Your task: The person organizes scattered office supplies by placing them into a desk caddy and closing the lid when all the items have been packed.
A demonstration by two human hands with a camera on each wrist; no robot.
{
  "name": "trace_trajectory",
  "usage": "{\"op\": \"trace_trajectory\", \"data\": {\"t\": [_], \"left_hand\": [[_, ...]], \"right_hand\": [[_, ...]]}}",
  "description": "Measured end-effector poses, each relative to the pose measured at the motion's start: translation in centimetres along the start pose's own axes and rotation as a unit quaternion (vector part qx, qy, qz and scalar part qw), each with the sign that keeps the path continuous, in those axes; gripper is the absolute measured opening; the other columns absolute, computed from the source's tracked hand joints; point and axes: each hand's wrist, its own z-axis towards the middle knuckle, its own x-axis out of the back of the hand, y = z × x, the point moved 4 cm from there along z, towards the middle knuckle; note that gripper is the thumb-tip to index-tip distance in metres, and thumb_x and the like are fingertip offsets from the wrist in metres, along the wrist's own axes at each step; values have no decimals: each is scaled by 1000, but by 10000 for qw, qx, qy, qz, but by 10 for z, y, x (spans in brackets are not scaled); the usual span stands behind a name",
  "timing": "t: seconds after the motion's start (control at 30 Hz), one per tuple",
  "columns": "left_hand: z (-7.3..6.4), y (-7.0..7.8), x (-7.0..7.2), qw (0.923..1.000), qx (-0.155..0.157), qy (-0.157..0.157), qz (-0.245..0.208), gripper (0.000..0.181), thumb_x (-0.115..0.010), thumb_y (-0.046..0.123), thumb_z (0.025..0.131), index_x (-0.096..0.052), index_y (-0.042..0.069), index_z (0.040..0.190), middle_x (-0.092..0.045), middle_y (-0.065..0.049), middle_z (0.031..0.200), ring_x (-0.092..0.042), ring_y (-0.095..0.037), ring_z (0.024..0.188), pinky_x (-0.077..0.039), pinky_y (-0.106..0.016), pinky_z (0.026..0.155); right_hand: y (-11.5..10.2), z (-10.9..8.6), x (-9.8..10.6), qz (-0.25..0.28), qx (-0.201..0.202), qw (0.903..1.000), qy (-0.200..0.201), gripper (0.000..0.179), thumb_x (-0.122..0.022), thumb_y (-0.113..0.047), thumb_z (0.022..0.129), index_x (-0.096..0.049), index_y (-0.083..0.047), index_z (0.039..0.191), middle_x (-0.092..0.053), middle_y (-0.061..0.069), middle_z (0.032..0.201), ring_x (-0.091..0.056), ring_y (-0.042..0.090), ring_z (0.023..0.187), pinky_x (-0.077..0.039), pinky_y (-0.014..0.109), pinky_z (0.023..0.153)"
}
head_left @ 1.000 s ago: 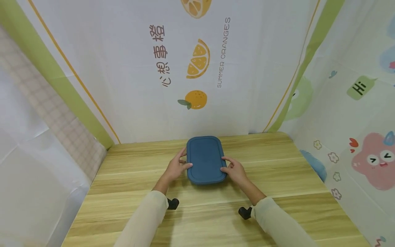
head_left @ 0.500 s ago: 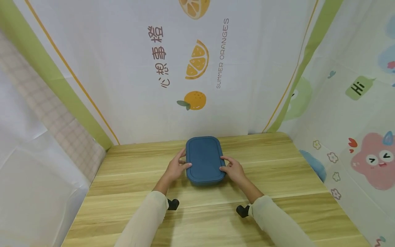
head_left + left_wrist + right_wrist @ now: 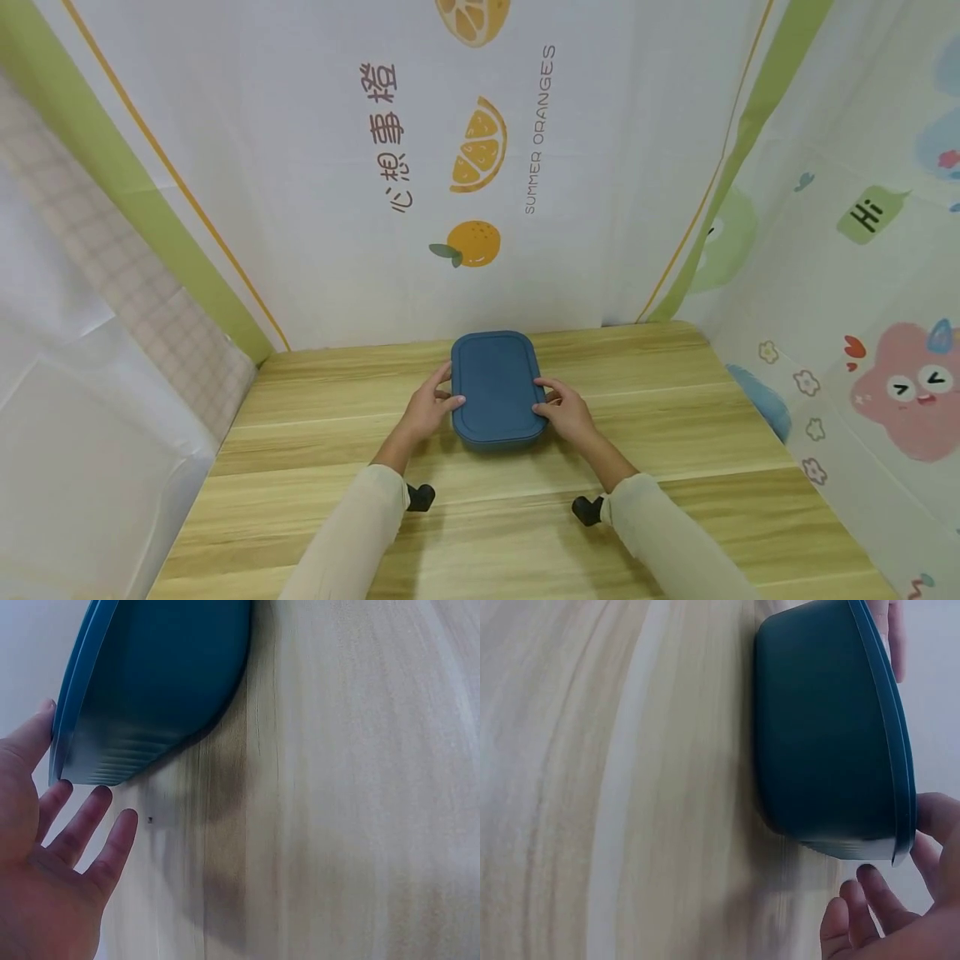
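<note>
A blue rectangular food container (image 3: 498,446) with a matching flat lid (image 3: 497,383) stands near the back edge of the table. My left hand (image 3: 425,410) holds its left side, thumb on the lid's edge. Opposite it, my right hand (image 3: 572,414) grips the right side, with the thumb and a fingertip at the lid's rim. In the left wrist view the other fingers (image 3: 116,844) spread below the rim, beside the ribbed end of the container. The right wrist view shows the lid closed flush on the deep body (image 3: 825,727). The contents are hidden.
The wood-grain table (image 3: 495,533) ends just behind the container at a white cloth (image 3: 330,267) printed with oranges. More printed cloth (image 3: 810,292) hangs along the right side, and a pale curtain (image 3: 82,417) along the left. Black wrist mounts (image 3: 422,497) jut from both sleeves.
My right wrist has shifted slightly to the left. Both hands keep their places on the container, and the lid stays on.
</note>
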Motion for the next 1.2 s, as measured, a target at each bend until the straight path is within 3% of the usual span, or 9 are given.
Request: {"op": "trace_trajectory", "data": {"t": [0.1,0.2,0.33,0.43,0.57,0.77,0.83,0.93,1.2], "left_hand": [[-1,3,0,9996,-94,31,264,70,-64,17,95,-28,14,155,-33,-17,152,-48,-39,124,-45,-52,94],[-2,7,-1,9966,-359,77,733,64,-63,17,96,-33,9,152,-28,-19,155,-38,-41,132,-38,-55,101],[-2,13,-4,9873,-818,45,1360,57,-62,15,97,-39,4,148,-28,-22,154,-25,-43,140,-25,-58,109],[-3,15,-9,9778,-1085,-55,1791,58,-63,19,96,-41,4,147,-30,-22,153,-25,-45,139,-26,-59,108],[-5,14,-16,9651,-1053,-236,2385,63,-63,33,96,-39,12,150,-25,-18,157,-21,-44,141,-27,-59,107],[-7,15,-22,9396,-1117,-455,3202,65,-55,48,97,-37,18,152,-18,-16,159,-12,-39,145,-19,-57,112],[-7,16,-23,9303,-1162,-533,3439,65,-51,51,97,-36,18,152,-17,-16,159,-11,-38,145,-17,-56,112],[-8,18,-22,9192,-1231,-648,3684,65,-48,53,98,-35,19,153,-16,-17,159,-10,-37,146,-16,-57,112],[-10,19,-23,9072,-1270,-938,3901,65,-42,53,100,-31,19,154,-12,-18,160,-9,-35,146,-19,-55,112]], "right_hand": [[-1,2,0,-303,203,9993,-58,48,-72,-6,86,-60,-11,133,-57,16,122,-55,33,107,-50,43,81],[-3,4,2,-652,617,9958,-159,51,-71,-7,86,-58,-9,135,-47,21,140,-43,41,127,-41,54,98],[-5,6,1,-1068,1165,9859,-554,54,-70,-10,88,-53,-5,139,-32,23,152,-25,45,139,-27,62,106],[-3,8,-2,-1433,1490,9742,-901,55,-68,-17,91,-50,-5,142,-24,20,156,-16,43,143,-22,63,108],[-4,9,-6,-2064,1925,9524,-1155,59,-66,-29,93,-47,-8,145,-20,17,159,-10,40,145,-18,61,110],[-12,8,-14,-3238,2657,8976,-1377,65,-57,-47,95,-42,-14,149,-23,15,158,-12,37,146,-15,61,111],[-13,7,-14,-3443,2757,8859,-1433,66,-54,-50,96,-40,-15,150,-23,14,158,-11,36,146,-14,61,111],[-14,7,-14,-3571,2776,8796,-1474,67,-52,-52,96,-39,-16,151,-23,13,158,-11,35,146,-14,60,111],[-14,7,-13,-3646,2746,8763,-1542,67,-50,-54,96,-39,-18,151,-26,12,158,-13,36,145,-19,62,109]]}}
